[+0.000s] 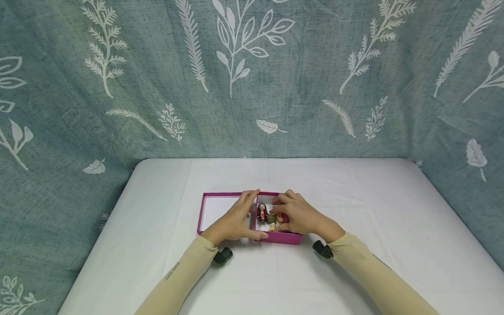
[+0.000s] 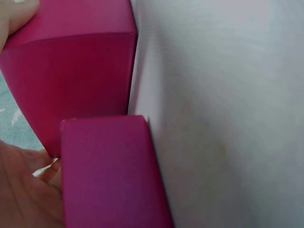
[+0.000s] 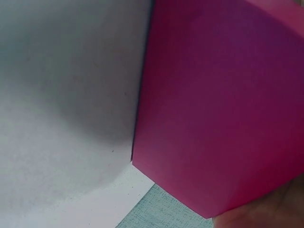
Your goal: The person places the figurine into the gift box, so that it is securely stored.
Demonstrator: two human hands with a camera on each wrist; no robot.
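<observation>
A deep pink box (image 1: pixel 281 237) with a white inside stands mid-table in the head view. My left hand (image 1: pixel 232 218) spans its left end and grips it, thumb on the front wall and fingers at the back. Inside lies a small dark-haired doll (image 1: pixel 262 213) in red. Beside it, my right hand (image 1: pixel 297 214) reaches in from the right, its bent fingers and thumb round a red-haired doll (image 1: pixel 281 217) that they partly hide. The wrist views show the box's outer walls, with part of the left hand (image 2: pixel 23 185) and the right hand (image 3: pixel 266 211).
The box lid (image 1: pixel 220 214), pink-rimmed with its white inside upward, lies against the box's left side, partly under my left hand. A white cloth covers the table (image 1: pixel 354 188). Behind it hangs a green leaf-patterned curtain (image 1: pixel 299 87).
</observation>
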